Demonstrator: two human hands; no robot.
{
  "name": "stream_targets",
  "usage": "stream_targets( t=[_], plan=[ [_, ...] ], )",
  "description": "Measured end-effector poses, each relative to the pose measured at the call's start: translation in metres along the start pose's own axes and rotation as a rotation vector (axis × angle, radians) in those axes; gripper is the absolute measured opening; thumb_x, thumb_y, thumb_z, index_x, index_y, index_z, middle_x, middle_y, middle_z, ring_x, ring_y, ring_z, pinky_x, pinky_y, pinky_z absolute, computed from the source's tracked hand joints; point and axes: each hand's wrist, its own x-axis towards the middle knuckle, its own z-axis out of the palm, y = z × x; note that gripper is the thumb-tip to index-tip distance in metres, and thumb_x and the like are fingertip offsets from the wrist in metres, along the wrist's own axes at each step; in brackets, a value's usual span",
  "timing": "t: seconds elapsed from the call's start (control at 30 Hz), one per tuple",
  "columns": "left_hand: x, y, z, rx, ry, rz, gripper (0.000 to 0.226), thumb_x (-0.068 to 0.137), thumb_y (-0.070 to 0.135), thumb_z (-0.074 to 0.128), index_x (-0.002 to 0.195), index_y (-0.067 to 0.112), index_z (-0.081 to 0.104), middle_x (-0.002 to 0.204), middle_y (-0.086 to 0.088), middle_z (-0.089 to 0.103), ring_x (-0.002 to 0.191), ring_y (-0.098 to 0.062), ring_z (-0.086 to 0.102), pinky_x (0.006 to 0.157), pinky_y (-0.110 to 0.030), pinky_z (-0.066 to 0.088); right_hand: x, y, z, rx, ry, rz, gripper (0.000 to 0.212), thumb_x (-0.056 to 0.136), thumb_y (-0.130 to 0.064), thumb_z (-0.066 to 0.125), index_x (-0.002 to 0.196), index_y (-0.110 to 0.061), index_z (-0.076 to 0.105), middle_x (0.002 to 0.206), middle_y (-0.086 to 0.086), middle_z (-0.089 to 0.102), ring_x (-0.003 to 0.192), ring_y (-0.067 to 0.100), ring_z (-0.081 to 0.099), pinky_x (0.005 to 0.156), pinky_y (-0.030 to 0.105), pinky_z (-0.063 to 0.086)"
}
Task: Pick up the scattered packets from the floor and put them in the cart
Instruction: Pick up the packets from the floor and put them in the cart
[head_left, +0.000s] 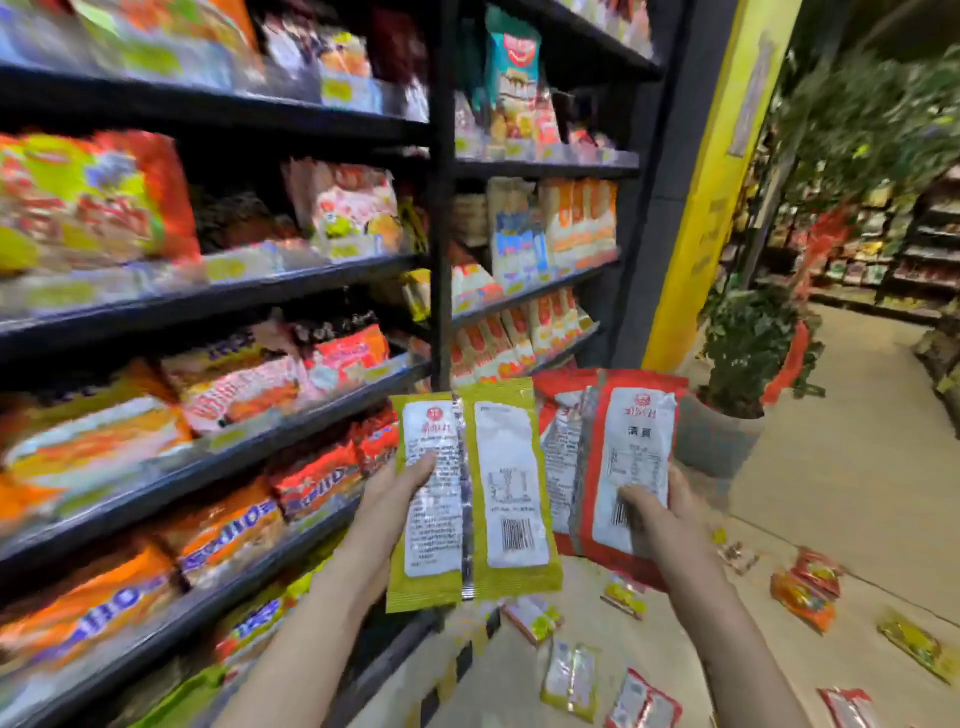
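Dark shelves (218, 306) fill the left side, stacked with blurred snack bags in orange, red and yellow. In front of them the left hand (400, 488) grips a yellow-green packet (472, 493) by its left edge, thumb curled over the white label on the facing side, fingers hidden behind it. The packet stands upright, its back panel with a barcode turned to the camera (the print is too small to read). Just beside it, the right hand (660, 512) holds red packets (610, 462) the same way, thumb pressed across the barcode low on the white label; at least two red packets overlap here, one behind the other. Both bundles are held up at about the same height, side by side and nearly touching, above the floor (810, 467).

Below and to the right, more packets (805, 592) lie scattered flat on the pale floor: yellow-green ones near the shelf foot, red and orange ones further out. A potted plant (743, 364) in a grey pot stands by a yellow pillar (711, 182), with another aisle of shelves far behind.
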Motion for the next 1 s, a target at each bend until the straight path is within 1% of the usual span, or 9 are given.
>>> stream_targets(
  t=[0.1, 0.2, 0.23, 0.4, 0.57, 0.73, 0.8, 0.93, 1.0],
  plan=[
    [-0.053, 0.042, -0.052, 0.008, 0.157, 0.122, 0.031, 0.086, 0.020, 0.059, 0.115, 0.010, 0.059, 0.091, -0.009, 0.073, 0.071, -0.021, 0.070, 0.064, -0.032, 0.054, -0.032, -0.036, 0.049, 0.040, -0.166, -0.070, 0.028, 0.088, 0.001, 0.055, 0.106, -0.020, 0.056, 0.107, 0.007, 0.064, 0.096, 0.023, 0.061, 0.088, 0.037, 0.051],
    [-0.120, 0.079, -0.110, 0.053, 0.290, 0.256, 0.016, 0.091, 0.014, 0.051, 0.099, 0.012, 0.065, 0.076, 0.001, 0.074, 0.064, -0.012, 0.070, 0.064, -0.031, 0.051, -0.078, -0.066, 0.106, 0.130, -0.365, -0.101, 0.026, 0.089, 0.003, 0.054, 0.106, -0.016, 0.055, 0.096, 0.002, 0.064, 0.074, 0.003, 0.063, 0.064, 0.011, 0.052],
    [-0.146, 0.089, -0.131, 0.080, 0.345, 0.292, 0.015, 0.092, 0.013, 0.051, 0.094, 0.015, 0.065, 0.075, 0.003, 0.074, 0.063, -0.010, 0.070, 0.064, -0.031, 0.050, -0.098, -0.076, 0.126, 0.157, -0.429, -0.105, 0.025, 0.089, 0.003, 0.054, 0.104, -0.016, 0.055, 0.094, 0.001, 0.064, 0.070, 0.000, 0.062, 0.060, 0.008, 0.050],
    [-0.300, 0.128, -0.236, 0.108, 0.656, 0.446, 0.012, 0.093, 0.014, 0.051, 0.095, 0.014, 0.063, 0.069, 0.007, 0.073, 0.060, -0.007, 0.069, 0.049, -0.016, 0.050, -0.226, -0.115, 0.228, 0.274, -0.772, -0.117, 0.026, 0.089, 0.005, 0.052, 0.097, -0.019, 0.056, 0.094, -0.001, 0.066, 0.066, -0.006, 0.064, 0.060, 0.010, 0.052],
    [-0.477, 0.142, -0.336, 0.109, 0.971, 0.543, 0.024, 0.092, 0.014, 0.052, 0.111, 0.004, 0.061, 0.077, 0.001, 0.074, 0.064, -0.012, 0.070, 0.051, -0.020, 0.052, -0.390, -0.154, 0.311, 0.381, -1.013, -0.088, 0.026, 0.089, 0.004, 0.051, 0.105, -0.016, 0.056, 0.092, -0.002, 0.065, 0.063, -0.008, 0.063, 0.058, 0.008, 0.050],
    [-0.651, 0.148, -0.401, 0.091, 1.284, 0.652, 0.016, 0.093, 0.012, 0.051, 0.102, 0.007, 0.063, 0.071, 0.002, 0.072, 0.057, -0.009, 0.067, 0.051, -0.020, 0.052, -0.556, -0.189, 0.368, 0.450, -1.240, -0.080, 0.026, 0.090, 0.005, 0.050, 0.109, -0.013, 0.054, 0.092, -0.001, 0.064, 0.059, -0.009, 0.062, 0.055, 0.006, 0.048],
    [-0.717, 0.148, -0.418, 0.077, 1.396, 0.684, 0.018, 0.093, 0.014, 0.052, 0.104, 0.006, 0.063, 0.077, -0.002, 0.072, 0.059, -0.012, 0.068, 0.053, -0.023, 0.053, -0.621, -0.204, 0.389, 0.460, -1.341, -0.076, 0.026, 0.090, 0.005, 0.049, 0.108, -0.013, 0.052, 0.090, 0.000, 0.063, 0.058, -0.009, 0.062, 0.052, 0.006, 0.048],
    [-0.842, 0.136, -0.444, 0.048, 1.659, 0.758, 0.014, 0.092, 0.017, 0.054, 0.102, 0.013, 0.063, 0.082, -0.001, 0.074, 0.065, -0.014, 0.070, 0.058, -0.029, 0.054, -0.749, -0.227, 0.425, 0.433, -1.563, -0.148, 0.023, 0.090, 0.002, 0.053, 0.108, -0.013, 0.053, 0.098, 0.009, 0.063, 0.077, 0.014, 0.061, 0.056, 0.007, 0.049],
    [-0.898, 0.128, -0.455, 0.075, 1.802, 0.772, 0.015, 0.091, 0.014, 0.056, 0.103, 0.010, 0.063, 0.088, -0.005, 0.073, 0.067, -0.015, 0.070, 0.063, -0.032, 0.054, -0.812, -0.236, 0.439, 0.426, -1.668, -0.175, 0.025, 0.090, 0.003, 0.052, 0.110, -0.012, 0.052, 0.098, 0.008, 0.063, 0.075, 0.012, 0.058, 0.055, 0.005, 0.048]
  ],
)
